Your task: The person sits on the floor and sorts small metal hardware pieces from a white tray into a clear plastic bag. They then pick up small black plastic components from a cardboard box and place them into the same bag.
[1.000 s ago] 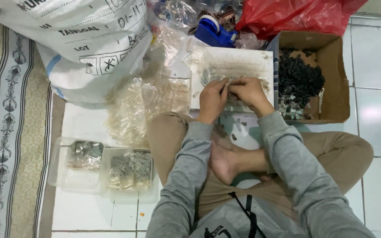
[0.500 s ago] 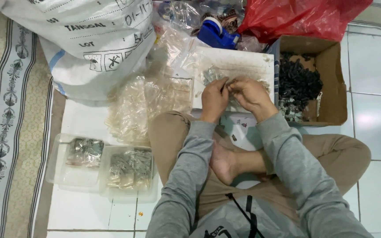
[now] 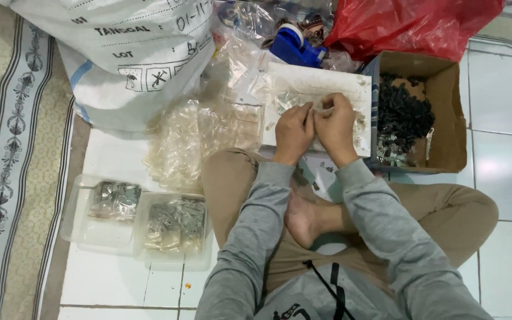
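The left hand [image 3: 293, 131] and the right hand [image 3: 334, 127] sit close together, fingertips almost touching. They pinch something tiny between them, over the white tray [image 3: 351, 89]. The thing is too small to see, so I cannot tell what it is. It looks like a small clear bag with bits going in.

To do this well, it seems best to keep both hands low over the tray, so dropped bits land on it. Hold softly and keep the opening wide.

Right of the hands stands a brown cardboard box [image 3: 445, 112] with small dark pieces [image 3: 401, 115] inside. Left of the hands lies a heap of clear little bags [image 3: 202, 136]. Further left and nearer the body are two clear tubs [image 3: 143, 216] with filled packets. Beyond the hands lie a blue tape holder [image 3: 294, 47] and a red plastic bag [image 3: 413, 24]. Far left and beyond is a big white sack [image 3: 120, 53] with black printing and a small square box sign on it.
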